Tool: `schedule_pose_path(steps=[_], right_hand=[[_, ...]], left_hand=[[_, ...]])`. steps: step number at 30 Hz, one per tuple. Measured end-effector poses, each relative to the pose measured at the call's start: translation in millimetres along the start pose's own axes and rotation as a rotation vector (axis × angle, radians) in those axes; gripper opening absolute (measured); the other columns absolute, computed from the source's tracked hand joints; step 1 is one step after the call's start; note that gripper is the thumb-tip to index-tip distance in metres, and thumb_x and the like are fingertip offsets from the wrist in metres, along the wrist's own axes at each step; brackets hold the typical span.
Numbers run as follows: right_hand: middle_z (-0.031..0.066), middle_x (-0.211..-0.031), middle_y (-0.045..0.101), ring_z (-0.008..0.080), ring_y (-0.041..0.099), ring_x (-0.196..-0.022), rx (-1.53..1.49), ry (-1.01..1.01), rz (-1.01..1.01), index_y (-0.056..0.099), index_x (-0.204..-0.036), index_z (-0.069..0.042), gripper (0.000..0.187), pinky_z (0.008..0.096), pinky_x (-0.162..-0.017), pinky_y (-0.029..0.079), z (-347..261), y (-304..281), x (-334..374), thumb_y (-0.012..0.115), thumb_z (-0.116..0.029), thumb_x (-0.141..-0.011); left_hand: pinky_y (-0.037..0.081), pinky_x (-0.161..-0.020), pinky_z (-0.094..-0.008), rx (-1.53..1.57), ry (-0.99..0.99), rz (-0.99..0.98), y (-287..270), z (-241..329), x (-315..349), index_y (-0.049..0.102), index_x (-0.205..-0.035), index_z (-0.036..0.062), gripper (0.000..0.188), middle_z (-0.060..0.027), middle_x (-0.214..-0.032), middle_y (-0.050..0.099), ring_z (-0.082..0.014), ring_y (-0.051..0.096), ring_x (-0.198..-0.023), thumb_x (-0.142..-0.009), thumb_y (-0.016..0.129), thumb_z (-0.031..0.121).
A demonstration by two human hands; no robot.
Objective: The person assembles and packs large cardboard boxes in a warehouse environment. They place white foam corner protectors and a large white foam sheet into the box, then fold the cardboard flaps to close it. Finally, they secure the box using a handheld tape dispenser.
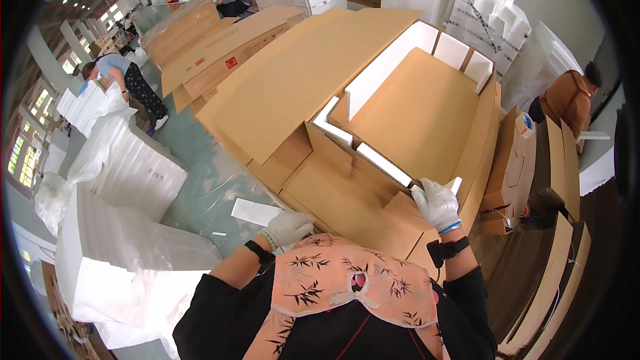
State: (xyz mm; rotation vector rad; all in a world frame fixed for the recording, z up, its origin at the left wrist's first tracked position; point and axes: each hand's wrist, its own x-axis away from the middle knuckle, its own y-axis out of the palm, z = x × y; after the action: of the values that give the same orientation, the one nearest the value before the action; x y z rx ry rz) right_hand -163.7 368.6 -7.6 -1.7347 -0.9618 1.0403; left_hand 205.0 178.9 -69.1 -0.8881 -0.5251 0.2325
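A large brown cardboard carton [293,183] stands before me with its flaps folded out. White foam blocks line its inner walls, among them a long foam strip [385,165] on the near side and a foam corner piece [328,120] at the left. My right hand [438,208], in a white knit glove, closes over a white foam piece [456,185] at the near right corner; the hand covers most of it. My left hand [288,228], gloved too, is at the carton's near left edge with its fingers curled together; what they hold, if anything, is hidden.
A loose white foam slab [255,213] lies left of the carton. Wrapped foam stacks [127,173] stand at the left. Flattened cardboard [220,53] lies beyond. At the right, a person [567,100] bends beside upright cardboard [510,160]. Another person [123,77] handles foam at the left.
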Motion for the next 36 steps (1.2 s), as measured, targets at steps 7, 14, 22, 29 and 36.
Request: schedule_pose_path(steps=[7,14,22,29,36], right_hand=[[0.0202,-0.074,0.065,0.0381,0.065,-0.070,-0.024,-0.049,0.050,0.062,-0.092,-0.003,0.029,0.0478,-0.064,0.052,0,4,-1,0.062,-0.032,-0.090],[0.0183,-0.075,0.066,0.0357,0.065,-0.068,0.004,-0.068,0.096,0.063,-0.093,-0.005,0.025,0.0461,-0.061,0.052,-1,5,0,0.061,-0.029,-0.090],[0.0188,-0.076,0.066,0.0365,0.065,-0.071,0.004,-0.071,0.068,0.061,-0.092,-0.005,0.028,0.0470,-0.065,0.052,-3,3,-2,0.060,-0.033,-0.091],[0.0194,-0.076,0.066,0.0369,0.065,-0.072,0.016,-0.041,0.080,0.062,-0.091,-0.004,0.030,0.0472,-0.065,0.052,1,6,0,0.062,-0.034,-0.090],[0.0195,-0.074,0.065,0.0365,0.065,-0.071,-0.033,-0.053,0.119,0.063,-0.093,-0.004,0.029,0.0462,-0.064,0.052,-8,0,0,0.063,-0.033,-0.090]], left_hand=[[0.048,-0.095,-0.0479,-0.068,-0.738,-0.488,204,-209,112,0.068,-0.118,0.0104,0.049,-0.0196,-0.120,0.066,-0.0385,0.063,-0.107,-0.093,0.047,0.047],[0.048,-0.095,-0.0473,0.159,-0.547,-0.367,209,-156,75,0.068,-0.118,0.0093,0.048,-0.0195,-0.120,0.066,-0.0383,0.063,-0.107,-0.093,0.048,0.046],[0.048,-0.095,-0.0467,0.187,-0.464,-0.296,177,-123,33,0.067,-0.117,0.0079,0.047,-0.0194,-0.120,0.066,-0.0380,0.063,-0.107,-0.093,0.048,0.044],[0.049,-0.095,-0.0461,0.142,-0.481,-0.322,171,-130,34,0.067,-0.117,0.0068,0.046,-0.0194,-0.120,0.066,-0.0378,0.063,-0.107,-0.093,0.049,0.042],[0.049,-0.095,-0.0456,0.118,-0.410,-0.196,146,-121,30,0.066,-0.117,0.0057,0.045,-0.0193,-0.121,0.066,-0.0376,0.064,-0.107,-0.094,0.050,0.041]])
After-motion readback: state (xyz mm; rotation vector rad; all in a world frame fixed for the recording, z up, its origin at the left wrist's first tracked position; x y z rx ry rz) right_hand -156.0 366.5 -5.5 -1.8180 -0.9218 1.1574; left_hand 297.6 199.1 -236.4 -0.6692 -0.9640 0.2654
